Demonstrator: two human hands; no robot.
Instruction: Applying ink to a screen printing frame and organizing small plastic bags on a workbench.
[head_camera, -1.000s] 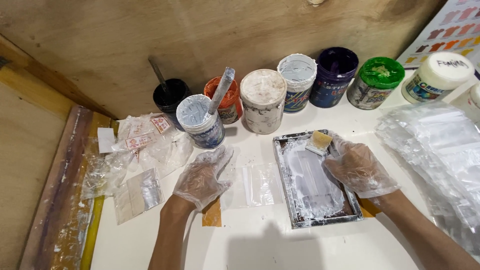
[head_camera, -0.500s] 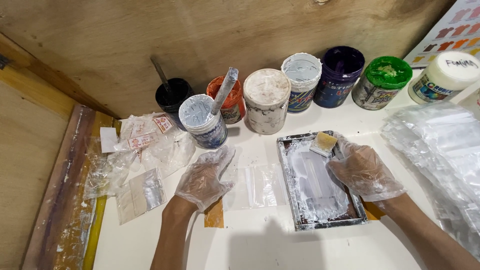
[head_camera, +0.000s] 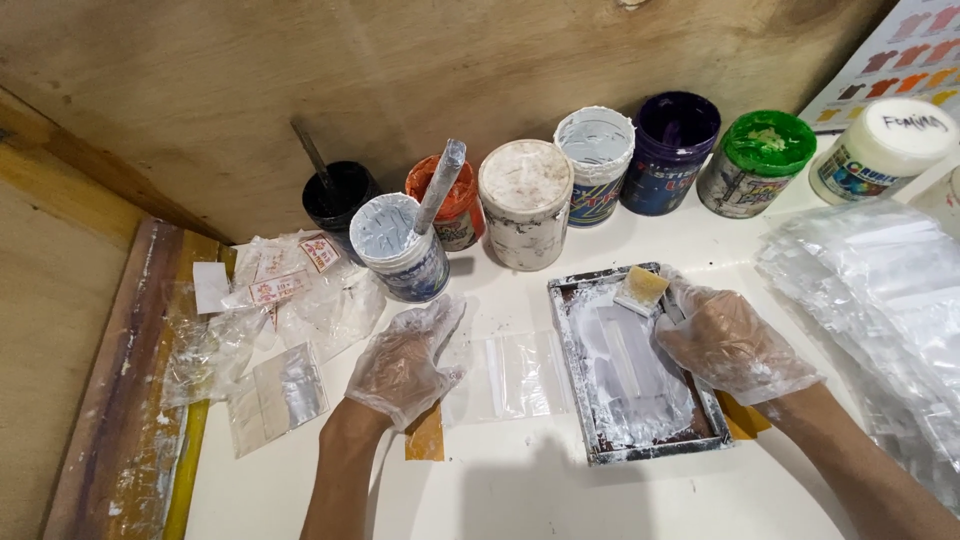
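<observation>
The right hand (head_camera: 730, 345), in a thin clear glove, gripped a small sponge squeegee (head_camera: 640, 288) at the far end of the white-smeared metal tray (head_camera: 590, 420), its pad just beyond the fingertips. The gloved left hand (head_camera: 405, 362) lay open, palm down, pressing a clear zip bag (head_camera: 520, 375) flat beside the tray.

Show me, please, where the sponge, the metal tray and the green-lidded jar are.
sponge (head_camera: 640, 289), head view, its yellow top face.
metal tray (head_camera: 566, 345), head view, its left rim.
green-lidded jar (head_camera: 768, 143), head view, its lid.
</observation>
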